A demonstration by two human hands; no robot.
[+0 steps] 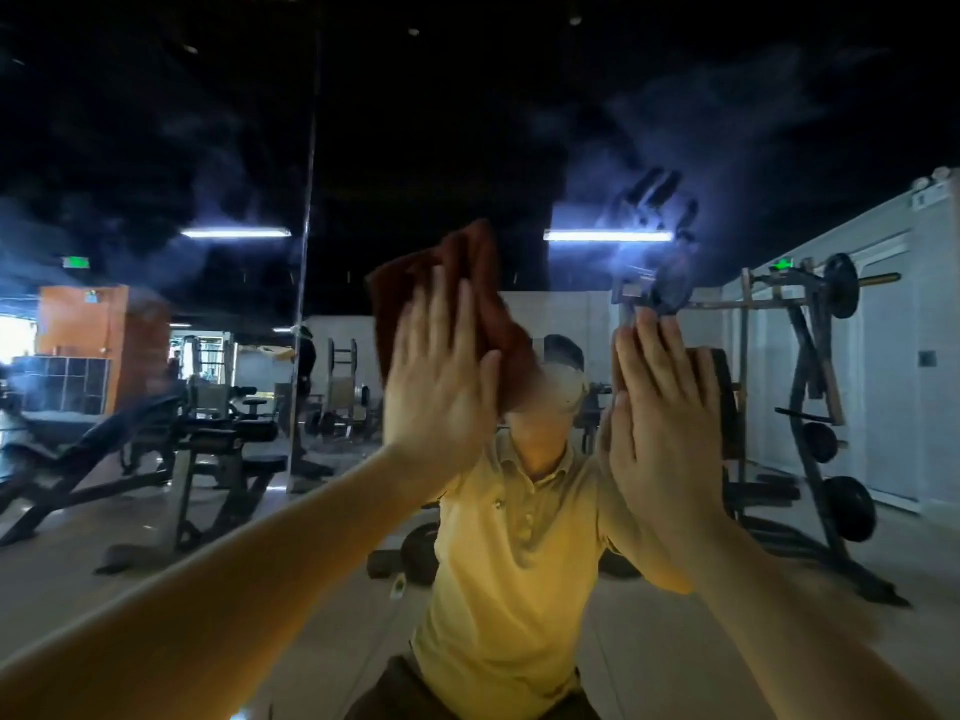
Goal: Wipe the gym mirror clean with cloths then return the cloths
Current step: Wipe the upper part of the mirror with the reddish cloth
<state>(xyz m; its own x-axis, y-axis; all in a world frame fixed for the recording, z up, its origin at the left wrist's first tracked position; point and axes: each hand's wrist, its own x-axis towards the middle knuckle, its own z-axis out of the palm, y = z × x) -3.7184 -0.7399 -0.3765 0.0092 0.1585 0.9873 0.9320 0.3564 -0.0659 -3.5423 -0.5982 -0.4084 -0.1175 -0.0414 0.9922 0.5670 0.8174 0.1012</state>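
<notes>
Head cam: left grip [441, 376] presses a rust-brown cloth [457, 262] flat on the mirror [156, 148], fingers straight (right grip [660, 407] likewise flat-palmed, fingers straight, against it).

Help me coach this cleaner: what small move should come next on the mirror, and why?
Probably slide the left hand, pressing the red-brown cloth flat on the mirror, up and rightward. A handprint and cloudy haze show on the glass above the right hand, seemingly unwiped.
</notes>
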